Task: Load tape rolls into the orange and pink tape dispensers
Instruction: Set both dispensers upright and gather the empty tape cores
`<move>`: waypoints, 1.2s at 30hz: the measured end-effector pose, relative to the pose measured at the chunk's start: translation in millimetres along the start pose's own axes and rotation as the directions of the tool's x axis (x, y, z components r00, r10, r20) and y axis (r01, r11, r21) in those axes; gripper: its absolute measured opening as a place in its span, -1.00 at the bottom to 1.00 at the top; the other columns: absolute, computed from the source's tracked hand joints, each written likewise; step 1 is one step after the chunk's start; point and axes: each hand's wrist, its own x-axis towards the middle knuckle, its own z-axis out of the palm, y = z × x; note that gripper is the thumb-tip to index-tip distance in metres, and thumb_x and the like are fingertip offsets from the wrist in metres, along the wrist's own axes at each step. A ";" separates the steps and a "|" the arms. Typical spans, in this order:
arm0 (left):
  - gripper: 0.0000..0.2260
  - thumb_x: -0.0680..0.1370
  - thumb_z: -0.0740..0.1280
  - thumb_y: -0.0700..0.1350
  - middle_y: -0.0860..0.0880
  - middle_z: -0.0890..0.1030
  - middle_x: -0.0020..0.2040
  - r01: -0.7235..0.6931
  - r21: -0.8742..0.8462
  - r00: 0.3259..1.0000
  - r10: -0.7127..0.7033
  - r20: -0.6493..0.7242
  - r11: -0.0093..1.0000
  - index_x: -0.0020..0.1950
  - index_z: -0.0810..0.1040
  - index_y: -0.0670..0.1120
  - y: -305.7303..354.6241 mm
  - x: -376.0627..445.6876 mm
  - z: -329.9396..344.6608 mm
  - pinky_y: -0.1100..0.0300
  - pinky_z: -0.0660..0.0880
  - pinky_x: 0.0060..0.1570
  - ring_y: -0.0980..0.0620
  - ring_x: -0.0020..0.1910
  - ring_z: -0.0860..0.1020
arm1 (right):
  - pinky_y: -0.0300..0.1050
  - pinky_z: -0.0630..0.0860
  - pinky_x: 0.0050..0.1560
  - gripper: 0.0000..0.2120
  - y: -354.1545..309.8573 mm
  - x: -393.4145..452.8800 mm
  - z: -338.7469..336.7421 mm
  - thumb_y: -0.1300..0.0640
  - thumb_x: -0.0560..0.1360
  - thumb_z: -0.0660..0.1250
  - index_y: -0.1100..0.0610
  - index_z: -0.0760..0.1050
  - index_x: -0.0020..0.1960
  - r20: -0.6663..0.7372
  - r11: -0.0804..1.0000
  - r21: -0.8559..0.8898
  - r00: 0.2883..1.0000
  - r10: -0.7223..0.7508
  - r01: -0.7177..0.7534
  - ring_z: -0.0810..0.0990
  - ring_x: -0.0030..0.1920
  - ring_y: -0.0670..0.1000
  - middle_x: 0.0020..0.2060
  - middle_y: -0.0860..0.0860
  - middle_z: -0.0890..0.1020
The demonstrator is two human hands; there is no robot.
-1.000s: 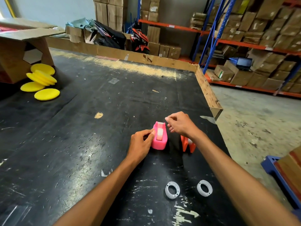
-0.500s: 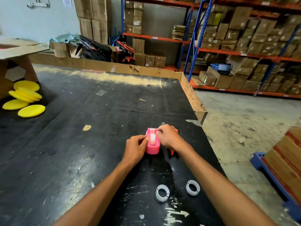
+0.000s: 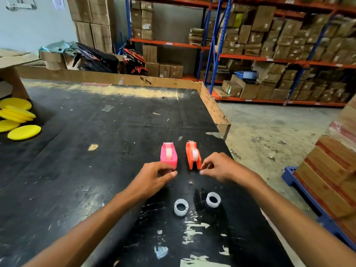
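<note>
Far left of the black table: a loose pile of yellow round pads next to a cardboard box, well apart from the work area. Centre: left hand sits just behind the pink tape dispenser, thumb and fingers curled in a narrow pinch at its near end; contact looks likely but can't confirm, and nothing is lifted. Pink dispenser stands upright on the table with a whitish tape roll seated in its slot. Just beside it on the right, a small gap between, the orange tape dispenser, also upright, tilted a bit rightward in view, with a white roll showing in its slot. Right hand is just right of and behind the orange one, thumb and forefinger pinched close at its near right corner; can't tell if it touches, no object held free of the table. Nearer the camera, between the two forearms, two white plastic rings lie flat on the table: left ring and right ring, near each other, apart from both dispensers and both hands. Right of the table: concrete floor, blue pallet with stacked cartons. Background: blue and orange shelving full of cartons.
</note>
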 end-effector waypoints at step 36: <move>-0.70 0.49 0.34 -0.05 -0.15 0.58 0.15 0.122 0.571 0.984 -0.172 0.035 0.812 0.16 0.52 -0.14 -88.6 10.4 -100.5 0.02 0.46 0.04 -0.17 0.17 0.53 | -0.05 0.35 -0.15 -0.73 -150.2 86.8 93.1 0.04 0.45 0.35 0.21 0.51 0.02 -0.150 0.974 -0.198 0.978 -0.143 0.112 0.57 0.10 0.27 0.08 0.23 0.60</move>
